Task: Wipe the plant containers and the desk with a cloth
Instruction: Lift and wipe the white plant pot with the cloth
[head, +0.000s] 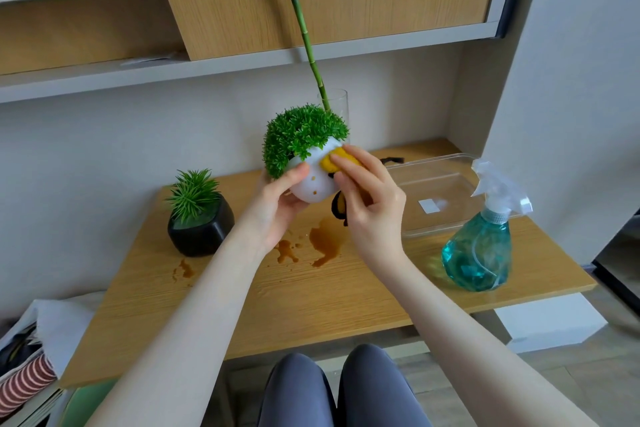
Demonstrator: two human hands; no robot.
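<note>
My left hand [277, 204] grips a round white pot [313, 189] with a bushy green plant, held tilted above the wooden desk [311, 295]. Small brown specks dot the pot's side. My right hand [367, 204] holds a yellow cloth [337, 158] and presses it against the pot's upper right side. A black pot [202, 227] with a spiky green plant stands on the desk's left. Behind the white pot stands a clear glass vase [337, 104] with a tall green bamboo stalk.
Brown liquid stains [323, 243] spread over the desk's middle, with smaller ones [183, 270] near the black pot. A blue spray bottle [481, 250] stands at the right, behind it a clear plastic tray [436, 191]. Shelves hang above. My knees show below the desk edge.
</note>
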